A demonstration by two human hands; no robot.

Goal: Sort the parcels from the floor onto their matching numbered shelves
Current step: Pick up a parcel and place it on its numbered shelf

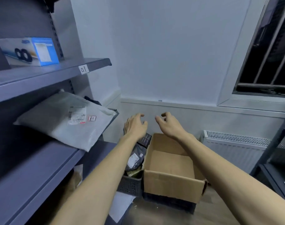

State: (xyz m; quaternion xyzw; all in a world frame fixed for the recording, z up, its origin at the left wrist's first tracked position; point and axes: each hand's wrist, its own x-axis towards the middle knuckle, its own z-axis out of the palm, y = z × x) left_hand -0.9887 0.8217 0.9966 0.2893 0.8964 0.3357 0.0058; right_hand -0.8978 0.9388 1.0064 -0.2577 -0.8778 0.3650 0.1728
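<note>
Reaching: both arms stretch forward toward the middle of the frame; the left hand (pixel 135 125) and right hand (pixel 168 125) hang side by side in the air, fingers loosely curled and spread, neither holding anything
Parcels left: a dark bagged parcel (pixel 136 159) with a white label stands in a black crate (pixel 130 184) on the floor, lower centre; more packets are wedged beside it, too dim to tell apart
Key relation: the dark parcel lies below both hands, directly under the left forearm; its long axis runs up the frame, away from the person; the left hand is the nearer, I judge, and need only drop
Cardboard box (pixel 171 172): open, nothing visible inside, set just right of the crate, under the right hand
Shelves: a grey mailer (pixel 62 122) lies on the middle shelf at the left, its corner hanging over the edge; a blue box (pixel 31 51) sits on the shelf (pixel 41 75) above, upper left, whose lip bears a tag (pixel 83 69) that seems to read 01
Stage: sorting partly done, I judge; a fresh pick comes next
</note>
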